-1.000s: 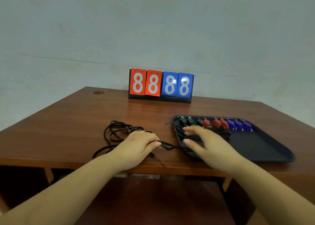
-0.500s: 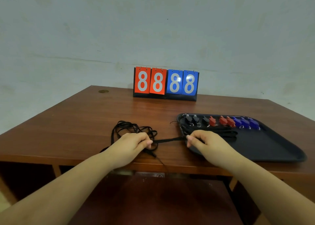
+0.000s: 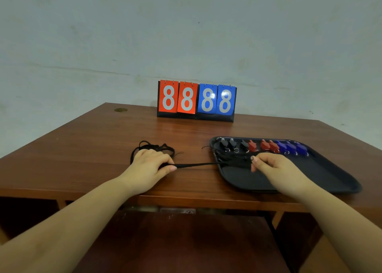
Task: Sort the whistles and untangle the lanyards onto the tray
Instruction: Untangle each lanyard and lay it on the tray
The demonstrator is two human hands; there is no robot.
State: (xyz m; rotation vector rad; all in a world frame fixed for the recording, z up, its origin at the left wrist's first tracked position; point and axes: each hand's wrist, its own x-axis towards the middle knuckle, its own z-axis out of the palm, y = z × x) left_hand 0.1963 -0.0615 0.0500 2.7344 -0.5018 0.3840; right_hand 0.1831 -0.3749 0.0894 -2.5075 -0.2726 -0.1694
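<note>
A black lanyard (image 3: 196,165) is stretched taut between my two hands. My left hand (image 3: 152,163) pinches its left end on the table, over a tangled heap of black lanyards (image 3: 154,147). My right hand (image 3: 270,165) pinches the other end above the dark tray (image 3: 330,175), where several straightened lanyards (image 3: 229,159) lie. Along the tray's far edge stands a row of whistles: black whistles (image 3: 231,144) on the left, red whistles (image 3: 262,145) in the middle, blue whistles (image 3: 291,147) on the right.
A flip scoreboard (image 3: 196,100) reading 88 in red and 88 in blue stands at the back of the wooden table (image 3: 82,148). The table's front edge runs just below my wrists, with a lower shelf (image 3: 175,241) beneath.
My right hand has drawn the lanyard rightward from the tray's left rim to over the tray, pulling it longer and taut. My left hand stays on the heap.
</note>
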